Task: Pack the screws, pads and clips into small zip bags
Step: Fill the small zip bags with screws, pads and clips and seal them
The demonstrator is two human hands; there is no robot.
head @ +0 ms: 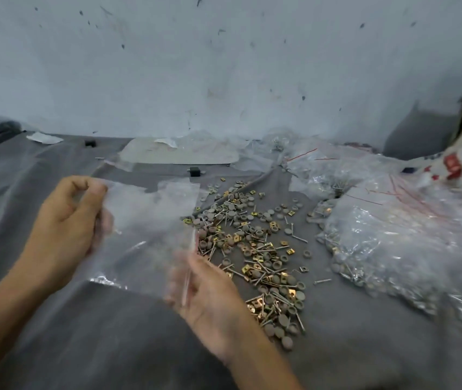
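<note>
The left grip (66, 220) pinches the top corner of an empty bag (145, 229). The right grip (210, 294), blurred, holds its lower edge. The pile (252, 249) of screws, pads and clips lies just beside. The thin film could slip, and parts could then spill.

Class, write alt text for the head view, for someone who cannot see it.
Two hands hold a clear zip bag over a grey cloth: the left hand pinches its top corner, the right hand holds its lower edge. Loose screws, pads and gold clips lie to the right, beside filled plastic bags.
</note>
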